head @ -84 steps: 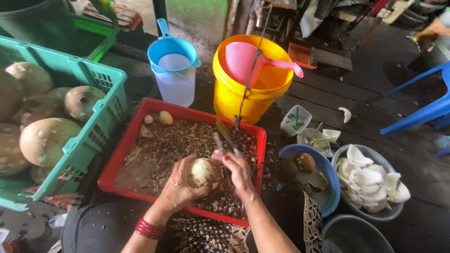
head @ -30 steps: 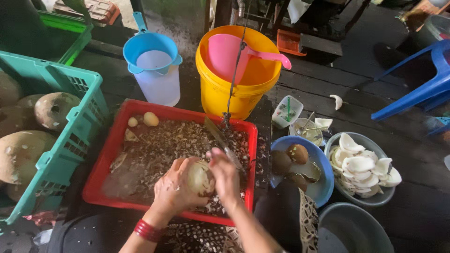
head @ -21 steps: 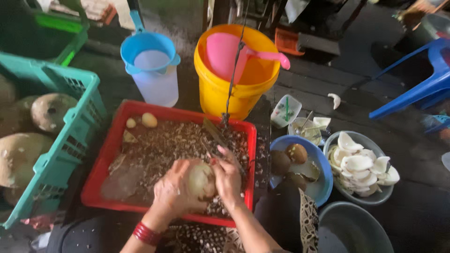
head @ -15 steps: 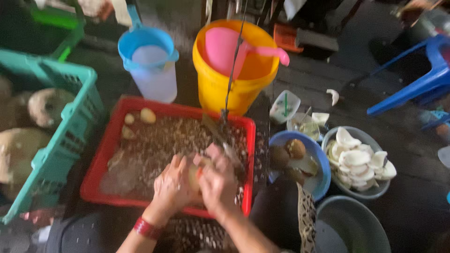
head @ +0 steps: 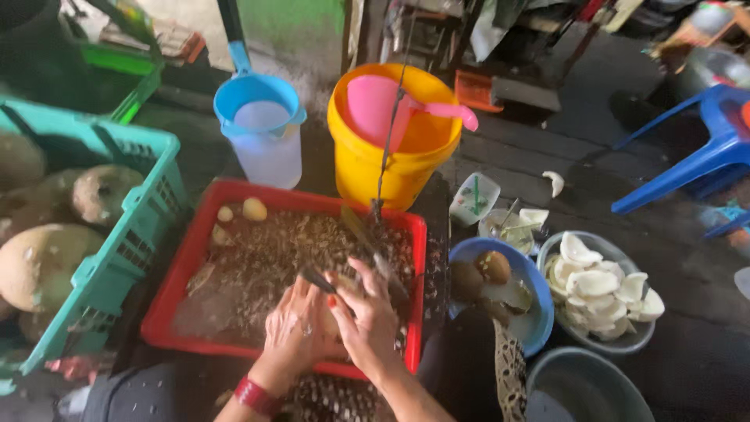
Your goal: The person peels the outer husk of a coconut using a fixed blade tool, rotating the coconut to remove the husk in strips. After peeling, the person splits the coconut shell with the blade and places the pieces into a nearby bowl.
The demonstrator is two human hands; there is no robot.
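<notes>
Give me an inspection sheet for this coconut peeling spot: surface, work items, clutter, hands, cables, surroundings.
Surface: red tray full of brown shavings, on dark ground.
Job's things: pale coconut piece, mostly hidden between both hands; peeling tool at the tray's far side.
Clutter: teal crate of coconuts, blue jug, yellow bucket with pink scoop, bowl of white pieces, blue bowl.
Hands: left hand and right hand cupped around the piece.
Cables: nothing seen.
Surroundings: blue plastic chair.

We saw a red tray [head: 168, 312] of brown peelings, a yellow bucket [head: 375, 168] holding a pink scoop [head: 375, 105], a teal crate [head: 117, 258] and a blue chair [head: 687, 164].
</notes>
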